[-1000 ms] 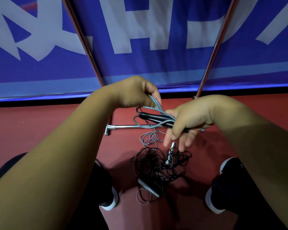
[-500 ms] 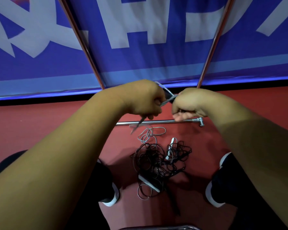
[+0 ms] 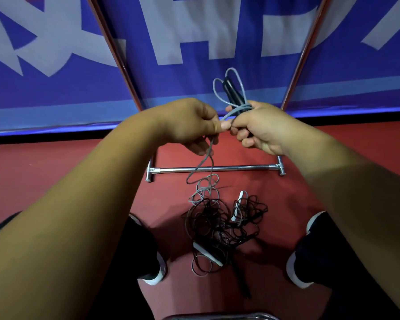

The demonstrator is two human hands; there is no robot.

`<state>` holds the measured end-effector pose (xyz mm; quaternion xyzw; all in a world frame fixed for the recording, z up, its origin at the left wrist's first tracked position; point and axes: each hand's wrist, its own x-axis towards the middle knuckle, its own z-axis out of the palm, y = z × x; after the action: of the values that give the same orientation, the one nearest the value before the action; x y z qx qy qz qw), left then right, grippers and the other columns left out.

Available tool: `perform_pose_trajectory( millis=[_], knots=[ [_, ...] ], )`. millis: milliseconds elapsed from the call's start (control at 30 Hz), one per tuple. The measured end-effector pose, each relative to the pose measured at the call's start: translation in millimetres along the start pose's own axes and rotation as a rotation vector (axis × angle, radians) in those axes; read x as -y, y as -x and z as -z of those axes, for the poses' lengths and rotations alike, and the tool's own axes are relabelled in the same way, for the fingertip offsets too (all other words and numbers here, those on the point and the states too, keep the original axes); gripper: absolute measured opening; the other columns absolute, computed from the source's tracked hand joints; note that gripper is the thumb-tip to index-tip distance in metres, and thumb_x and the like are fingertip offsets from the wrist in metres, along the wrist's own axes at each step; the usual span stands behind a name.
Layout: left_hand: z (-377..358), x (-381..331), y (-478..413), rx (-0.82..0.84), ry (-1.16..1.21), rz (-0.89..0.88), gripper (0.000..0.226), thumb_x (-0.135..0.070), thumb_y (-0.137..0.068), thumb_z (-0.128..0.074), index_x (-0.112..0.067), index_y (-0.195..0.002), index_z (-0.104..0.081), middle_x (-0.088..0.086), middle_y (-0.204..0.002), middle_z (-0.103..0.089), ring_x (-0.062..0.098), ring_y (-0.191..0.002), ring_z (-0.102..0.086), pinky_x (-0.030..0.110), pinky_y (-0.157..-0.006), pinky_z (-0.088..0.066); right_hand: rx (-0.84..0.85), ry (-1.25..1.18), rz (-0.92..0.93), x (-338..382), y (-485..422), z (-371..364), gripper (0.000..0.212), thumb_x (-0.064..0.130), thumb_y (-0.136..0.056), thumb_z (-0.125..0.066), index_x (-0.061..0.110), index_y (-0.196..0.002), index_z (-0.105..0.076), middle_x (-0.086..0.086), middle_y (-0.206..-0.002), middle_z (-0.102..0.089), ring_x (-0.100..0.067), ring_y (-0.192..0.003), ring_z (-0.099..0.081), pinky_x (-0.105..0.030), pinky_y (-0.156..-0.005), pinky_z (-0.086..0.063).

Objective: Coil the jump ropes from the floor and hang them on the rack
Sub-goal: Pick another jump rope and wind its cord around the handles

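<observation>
The grey jump rope [image 3: 226, 115] is judged light, limp and springy. Its loops and black handles [image 3: 230, 94] are gripped in the right hand [image 3: 261, 128]. The slack cord is pinched by the left hand [image 3: 189, 121] just beside it, where it is best taken. A tangle of other ropes [image 3: 219, 222] lies below both hands on the floor [image 3: 56, 169].

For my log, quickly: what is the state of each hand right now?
Left hand: closed, fingers pinch the grey rope.
Right hand: closed, holds the coiled loops of the grey rope with the black handles.
</observation>
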<state>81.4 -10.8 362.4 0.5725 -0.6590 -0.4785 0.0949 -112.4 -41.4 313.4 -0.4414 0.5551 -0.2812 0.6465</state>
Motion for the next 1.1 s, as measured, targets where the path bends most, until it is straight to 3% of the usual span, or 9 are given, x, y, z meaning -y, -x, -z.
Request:
perform_pose_trajectory(
  millis=[167,267,400,533,633,800,833,967,1100],
  knots=[
    [-2,-5,-3,-0.155,-0.142,-0.014,0.058,-0.072,-0.093,-0.057,-0.019,-0.083,-0.077,-0.008,-0.082,-0.078,0.008,-0.079,-0.066,0.028,-0.084,-0.050,-0.129,0.443,0.065,3,5,1,0.015,0.007,-0.100,-0.054,0.017,-0.110,-0.059,-0.008,-0.081,-0.064,-0.019,-0.052,-0.063,-0.037,-0.050,-0.061],
    [-20,-4,-15,-0.217,0.225,0.066,0.067,-0.080,-0.087,-0.059,-0.014,-0.089,-0.073,0.008,-0.083,-0.080,0.013,-0.065,-0.066,0.036,-0.078,-0.047,-0.240,0.731,0.195,2,7,-2,0.017,0.011,-0.096,-0.053,0.015,-0.112,-0.057,-0.010,-0.090,-0.070,-0.029,-0.057,-0.067,-0.041,-0.049,-0.059],
    [-36,3,-30,-0.175,0.590,0.168,0.084,-0.075,-0.087,-0.062,0.004,-0.116,-0.072,0.016,-0.086,-0.069,0.035,-0.084,-0.078,0.035,-0.074,-0.059,-0.262,0.947,0.296,1,10,-7,0.017,0.015,-0.096,-0.058,0.013,-0.114,-0.057,-0.005,-0.098,-0.065,-0.027,-0.071,-0.057,-0.035,-0.057,-0.035],
    [-38,-1,-37,-0.235,0.765,0.092,0.038,-0.034,-0.104,-0.056,-0.001,-0.114,-0.069,0.012,-0.073,-0.067,0.028,-0.061,-0.068,0.035,-0.074,-0.059,-0.231,0.660,0.178,-1,7,-9,0.010,0.020,-0.090,-0.061,0.014,-0.098,-0.063,-0.009,-0.072,-0.068,-0.024,-0.049,-0.058,-0.030,-0.047,-0.048],
    [-36,2,-40,-0.273,0.736,0.010,0.025,-0.019,-0.101,-0.055,0.000,-0.111,-0.069,0.007,-0.068,-0.062,0.018,-0.053,-0.054,0.030,-0.063,-0.053,-0.005,0.269,0.100,3,10,-5,0.016,0.006,-0.092,-0.058,0.019,-0.085,-0.062,-0.009,-0.071,-0.053,-0.013,-0.044,-0.035,-0.020,-0.042,-0.026],
    [-36,7,-40,-0.341,0.691,-0.049,0.019,-0.017,-0.104,-0.058,-0.003,-0.111,-0.067,0.004,-0.063,-0.059,0.015,-0.049,-0.049,0.025,-0.053,-0.047,0.270,0.076,0.045,7,20,0,0.012,0.004,-0.099,-0.057,0.012,-0.096,-0.064,0.004,-0.068,-0.057,-0.006,-0.048,-0.024,-0.017,-0.040,-0.014],
    [-36,7,-39,-0.355,0.676,-0.054,0.022,-0.019,-0.103,-0.059,0.000,-0.112,-0.066,0.004,-0.063,-0.059,0.015,-0.049,-0.048,0.025,-0.052,-0.046,0.295,0.050,0.029,9,22,1,0.005,0.012,-0.101,-0.060,0.010,-0.101,-0.065,0.005,-0.066,-0.052,-0.005,-0.048,-0.024,-0.017,-0.039,-0.014],
    [-36,3,-36,-0.411,0.619,-0.130,0.028,-0.022,-0.104,-0.062,0.005,-0.113,-0.061,0.005,-0.066,-0.061,0.015,-0.046,-0.046,0.025,-0.049,-0.041,0.291,-0.084,-0.040,12,19,3,0.051,0.063,-0.096,-0.061,0.012,-0.101,-0.059,0.004,-0.067,-0.039,-0.005,-0.046,-0.017,-0.017,-0.036,-0.013],
    [-39,0,-35,-0.488,0.587,-0.151,0.026,-0.027,-0.104,-0.064,0.000,-0.104,-0.062,0.008,-0.070,-0.063,0.016,-0.044,-0.049,0.025,-0.048,-0.041,0.195,-0.181,-0.049,11,18,-3,0.031,0.047,-0.097,-0.053,0.016,-0.094,-0.055,0.000,-0.070,-0.039,-0.008,-0.048,-0.016,-0.018,-0.037,-0.012]
  ],
)
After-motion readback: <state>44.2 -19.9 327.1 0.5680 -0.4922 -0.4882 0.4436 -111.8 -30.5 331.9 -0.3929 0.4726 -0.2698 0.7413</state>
